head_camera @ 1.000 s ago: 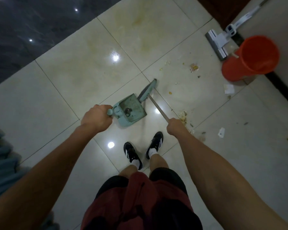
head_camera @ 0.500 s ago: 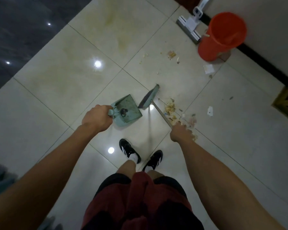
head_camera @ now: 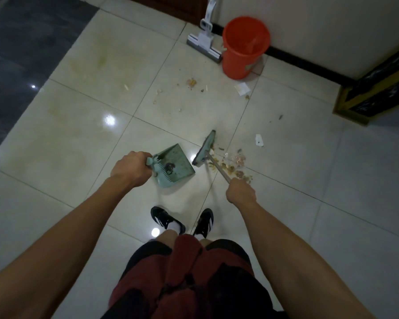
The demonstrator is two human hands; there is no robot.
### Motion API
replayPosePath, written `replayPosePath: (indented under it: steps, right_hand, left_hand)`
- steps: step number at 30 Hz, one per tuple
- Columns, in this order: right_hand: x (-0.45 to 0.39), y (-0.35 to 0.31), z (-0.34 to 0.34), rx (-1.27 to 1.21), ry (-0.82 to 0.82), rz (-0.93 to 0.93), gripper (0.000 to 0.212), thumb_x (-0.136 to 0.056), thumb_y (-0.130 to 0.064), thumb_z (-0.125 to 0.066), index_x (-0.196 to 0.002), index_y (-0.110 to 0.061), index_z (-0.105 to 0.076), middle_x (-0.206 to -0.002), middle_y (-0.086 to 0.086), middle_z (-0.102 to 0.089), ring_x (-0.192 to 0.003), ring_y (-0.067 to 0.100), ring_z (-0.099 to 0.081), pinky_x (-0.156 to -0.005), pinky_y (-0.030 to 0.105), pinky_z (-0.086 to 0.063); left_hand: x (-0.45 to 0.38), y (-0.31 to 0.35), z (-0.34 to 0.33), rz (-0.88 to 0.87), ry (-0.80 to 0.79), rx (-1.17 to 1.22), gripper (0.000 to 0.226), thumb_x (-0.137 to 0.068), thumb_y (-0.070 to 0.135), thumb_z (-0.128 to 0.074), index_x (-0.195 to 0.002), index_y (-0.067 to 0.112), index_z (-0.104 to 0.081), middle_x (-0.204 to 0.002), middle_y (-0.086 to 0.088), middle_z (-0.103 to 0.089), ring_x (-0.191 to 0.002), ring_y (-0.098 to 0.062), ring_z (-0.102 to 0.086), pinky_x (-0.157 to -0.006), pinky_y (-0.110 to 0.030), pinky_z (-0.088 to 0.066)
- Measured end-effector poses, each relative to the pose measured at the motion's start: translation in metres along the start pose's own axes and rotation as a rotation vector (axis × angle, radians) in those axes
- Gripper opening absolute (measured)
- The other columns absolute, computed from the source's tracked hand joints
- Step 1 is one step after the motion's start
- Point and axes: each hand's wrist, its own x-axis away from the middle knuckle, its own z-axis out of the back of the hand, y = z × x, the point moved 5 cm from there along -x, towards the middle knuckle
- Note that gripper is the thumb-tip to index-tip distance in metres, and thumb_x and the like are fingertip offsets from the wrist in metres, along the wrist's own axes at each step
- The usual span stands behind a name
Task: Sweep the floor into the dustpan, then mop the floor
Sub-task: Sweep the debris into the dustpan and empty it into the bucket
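Sweeping is under way: my left hand (head_camera: 130, 169) clenches the pale green plastic dustpan (head_camera: 174, 166), my right hand (head_camera: 240, 192) the green-headed short broom (head_camera: 205, 148); next I would draw the crumb pile (head_camera: 233, 166) leftward into its mouth.

White wall (head_camera: 320, 24) top R, w/ black skirting (head_camera: 309, 63) along its base. Dark brown door panel (head_camera: 171, 5) at top edge, L of the wall. Black block w/ gold trim (head_camera: 378, 88) far R, just beside the skirting; can't tell what it is. Dark grey stone strip (head_camera: 21, 54) runs down L side, glossy. Ceiling-light glint (head_camera: 110, 120) mid-L. Bottom centre: red & black shorts (head_camera: 189, 284), bare knees. Black shoes w/ white stripes: L shoe (head_camera: 164, 218), R shoe (head_camera: 204, 221), near each other, toes fwd. White socks (head_camera: 173, 225).
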Motion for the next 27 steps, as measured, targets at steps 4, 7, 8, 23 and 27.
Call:
replayPosePath:
  steps: [4,7,8,23,27]
  right_hand:
    - [0.002,-0.001,0.008,-0.060,0.041,-0.010,0.026,-0.095,-0.010,-0.047,-0.117,-0.009,-0.061,-0.116,0.009,-0.063,-0.101,0.026,-0.064,-0.073,0.031,-0.045]
    - [-0.003,-0.015,0.018,-0.064,0.075,0.019,0.026,-0.095,-0.012,-0.048,-0.117,-0.009,-0.062,-0.115,0.010,-0.064,-0.100,0.026,-0.065,-0.074,0.031,-0.047]
    - [-0.006,-0.023,0.022,-0.062,0.073,0.031,0.026,-0.095,-0.012,-0.048,-0.118,-0.010,-0.061,-0.115,0.010,-0.064,-0.100,0.026,-0.065,-0.075,0.031,-0.048]
    - [-0.063,-0.220,0.087,0.060,0.106,0.102,0.030,-0.094,-0.020,-0.049,-0.120,-0.010,-0.061,-0.116,0.012,-0.065,-0.104,0.030,-0.065,-0.080,0.035,-0.048]
    - [-0.071,-0.273,0.101,0.057,0.084,0.117,0.030,-0.094,-0.018,-0.050,-0.121,-0.009,-0.060,-0.117,0.013,-0.064,-0.103,0.030,-0.065,-0.088,0.038,-0.054]
  left_hand:
    - [-0.002,0.010,0.012,-0.004,0.030,0.005,0.010,-0.088,0.023,-0.062,-0.086,0.033,-0.063,-0.077,0.005,-0.061,-0.067,-0.016,-0.056,-0.061,-0.031,-0.046]
    - [-0.006,0.002,0.022,0.010,0.044,0.015,0.013,-0.086,0.021,-0.062,-0.086,0.033,-0.063,-0.076,0.005,-0.061,-0.068,-0.019,-0.058,-0.061,-0.032,-0.047]
    - [-0.008,-0.003,0.025,0.017,0.051,0.018,0.013,-0.086,0.021,-0.062,-0.086,0.033,-0.063,-0.076,0.004,-0.061,-0.069,-0.021,-0.059,-0.061,-0.032,-0.046]
    - [-0.089,-0.162,0.108,0.123,0.048,0.188,0.011,-0.083,0.021,-0.060,-0.083,0.030,-0.064,-0.078,0.001,-0.061,-0.069,-0.025,-0.060,-0.060,-0.030,-0.046]
    - [-0.108,-0.198,0.134,0.138,0.056,0.185,0.009,-0.083,0.021,-0.060,-0.085,0.030,-0.065,-0.080,-0.001,-0.062,-0.071,-0.027,-0.061,-0.061,-0.031,-0.047]
